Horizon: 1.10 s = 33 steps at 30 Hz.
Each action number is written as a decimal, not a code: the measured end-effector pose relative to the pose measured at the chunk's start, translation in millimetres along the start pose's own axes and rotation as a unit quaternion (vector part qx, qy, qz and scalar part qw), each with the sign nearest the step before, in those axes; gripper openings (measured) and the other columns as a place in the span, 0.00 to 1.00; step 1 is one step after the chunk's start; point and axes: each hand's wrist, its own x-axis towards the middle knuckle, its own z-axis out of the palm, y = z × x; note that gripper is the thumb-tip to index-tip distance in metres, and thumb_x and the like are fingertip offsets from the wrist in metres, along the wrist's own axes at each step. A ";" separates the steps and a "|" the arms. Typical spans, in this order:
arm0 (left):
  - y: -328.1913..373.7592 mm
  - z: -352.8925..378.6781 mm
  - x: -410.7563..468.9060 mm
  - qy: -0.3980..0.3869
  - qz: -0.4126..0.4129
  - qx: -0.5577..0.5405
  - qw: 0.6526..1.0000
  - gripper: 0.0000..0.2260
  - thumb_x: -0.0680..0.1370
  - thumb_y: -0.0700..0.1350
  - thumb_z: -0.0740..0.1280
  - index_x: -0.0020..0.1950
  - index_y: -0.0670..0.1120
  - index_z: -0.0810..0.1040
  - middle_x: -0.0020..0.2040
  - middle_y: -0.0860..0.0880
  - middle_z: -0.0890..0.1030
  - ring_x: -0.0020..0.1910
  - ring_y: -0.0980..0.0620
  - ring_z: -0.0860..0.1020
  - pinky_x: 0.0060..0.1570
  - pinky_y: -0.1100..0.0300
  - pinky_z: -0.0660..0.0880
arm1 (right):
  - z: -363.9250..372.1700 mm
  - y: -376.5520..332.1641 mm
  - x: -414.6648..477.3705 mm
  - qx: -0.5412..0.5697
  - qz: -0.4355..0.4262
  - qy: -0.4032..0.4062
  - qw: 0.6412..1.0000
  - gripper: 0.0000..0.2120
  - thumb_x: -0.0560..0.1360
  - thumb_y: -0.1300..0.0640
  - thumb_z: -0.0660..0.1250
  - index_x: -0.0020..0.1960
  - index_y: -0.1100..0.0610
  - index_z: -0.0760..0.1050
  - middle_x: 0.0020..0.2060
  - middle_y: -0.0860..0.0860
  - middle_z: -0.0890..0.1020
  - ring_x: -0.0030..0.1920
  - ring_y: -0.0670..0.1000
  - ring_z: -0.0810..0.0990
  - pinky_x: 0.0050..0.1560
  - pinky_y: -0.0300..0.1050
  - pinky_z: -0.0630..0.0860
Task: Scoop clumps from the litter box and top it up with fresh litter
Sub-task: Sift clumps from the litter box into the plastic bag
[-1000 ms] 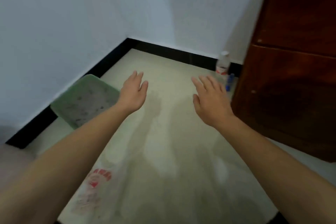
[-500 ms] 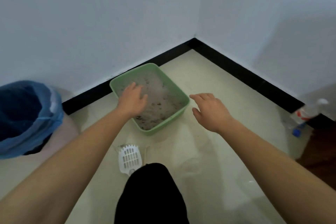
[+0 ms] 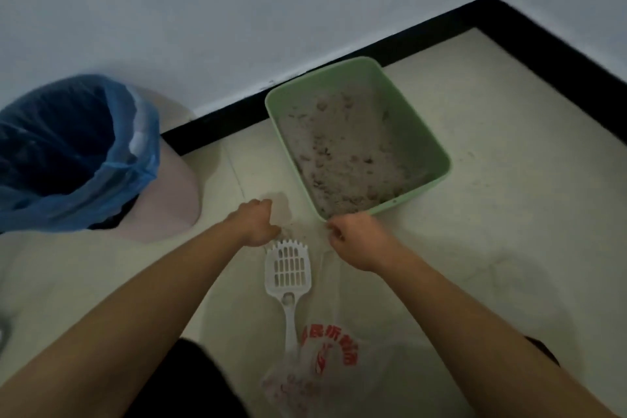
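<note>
pink bin (image 3: 169, 200) w/ blue liner (image 3: 112, 159) L by wall (image 3: 237, 10) | black baseboard (image 3: 441, 30) | tile floor (image 3: 509, 214)

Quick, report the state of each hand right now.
Left hand: curled, gripping the edge of the clear plastic bag.
Right hand: curled, pinching the same bag's other edge.

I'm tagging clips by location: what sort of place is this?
Probably a home room corner kept for a cat: green litter box by the wall, white scoop on the floor, bag-lined bin.
</note>
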 end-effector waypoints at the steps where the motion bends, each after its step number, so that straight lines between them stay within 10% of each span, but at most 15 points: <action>1: -0.8 6.8 3.6 -0.003 -0.004 -0.027 1.000 0.33 0.79 0.56 0.64 0.78 0.43 0.55 0.75 0.40 0.63 0.72 0.40 0.66 0.67 0.50 0.67 | 8.2 0.5 8.0 0.004 0.006 -0.010 1.000 0.11 0.79 0.55 0.58 0.46 0.58 0.78 0.43 0.58 0.82 0.43 0.60 0.79 0.38 0.44 0.69; 6: -15.0 65.2 3.8 0.007 -0.081 -0.115 0.990 0.35 0.78 0.59 0.63 0.78 0.45 0.55 0.74 0.38 0.63 0.71 0.38 0.63 0.68 0.49 0.65 | 56.7 -2.6 42.9 0.034 0.069 -0.102 0.992 0.14 0.80 0.54 0.60 0.40 0.61 0.73 0.40 0.58 0.76 0.42 0.57 0.76 0.40 0.42 0.67; 11: -31.2 123.1 3.9 0.079 -0.116 -0.243 0.960 0.18 0.76 0.57 0.68 0.61 0.48 0.76 0.57 0.43 0.78 0.54 0.46 0.77 0.51 0.57 0.73 | 84.3 -6.5 70.7 0.139 0.099 -0.111 0.979 0.13 0.78 0.51 0.60 0.49 0.61 0.76 0.46 0.56 0.79 0.47 0.56 0.79 0.42 0.42 0.70; 15: -35.6 153.8 -7.6 0.235 -0.166 -0.339 0.895 0.10 0.79 0.48 0.65 0.46 0.42 0.77 0.42 0.45 0.80 0.43 0.45 0.78 0.40 0.58 0.68 | 94.9 -17.7 88.0 0.210 0.050 -0.107 0.971 0.35 0.68 0.31 0.57 0.57 0.59 0.77 0.53 0.55 0.80 0.53 0.54 0.79 0.53 0.47 0.73; 21: -35.4 144.7 -45.2 0.390 -0.284 -0.593 0.645 0.07 0.77 0.43 0.65 0.49 0.40 0.76 0.42 0.42 0.82 0.34 0.46 0.82 0.41 0.48 0.81 | 78.0 -23.8 49.6 0.245 -0.036 -0.181 0.952 0.23 0.78 0.32 0.57 0.57 0.48 0.78 0.51 0.48 0.83 0.51 0.48 0.82 0.54 0.48 0.76; 25: -27.2 120.8 -52.8 0.335 -0.156 -0.776 0.511 0.13 0.79 0.47 0.67 0.55 0.36 0.77 0.50 0.39 0.83 0.43 0.46 0.83 0.44 0.55 0.82 | 70.9 -14.1 49.9 0.211 -0.094 -0.121 0.965 0.16 0.82 0.44 0.59 0.58 0.54 0.78 0.45 0.48 0.82 0.46 0.49 0.82 0.51 0.50 0.78; 30: 7.3 118.5 -60.2 0.026 -0.089 -0.520 0.849 0.28 0.73 0.69 0.61 0.54 0.47 0.81 0.52 0.48 0.82 0.51 0.48 0.81 0.48 0.52 0.79 | 63.2 -5.0 54.2 0.107 -0.101 -0.020 0.989 0.18 0.84 0.48 0.53 0.55 0.60 0.74 0.47 0.56 0.81 0.48 0.57 0.79 0.53 0.54 0.76; 33: 27.9 133.3 -61.9 -0.135 -0.036 -0.433 0.890 0.31 0.69 0.62 0.73 0.67 0.50 0.73 0.56 0.51 0.80 0.54 0.51 0.79 0.51 0.56 0.78 | 69.3 1.2 49.0 0.120 -0.076 -0.001 0.990 0.18 0.85 0.49 0.51 0.57 0.60 0.74 0.50 0.56 0.80 0.50 0.57 0.79 0.54 0.53 0.75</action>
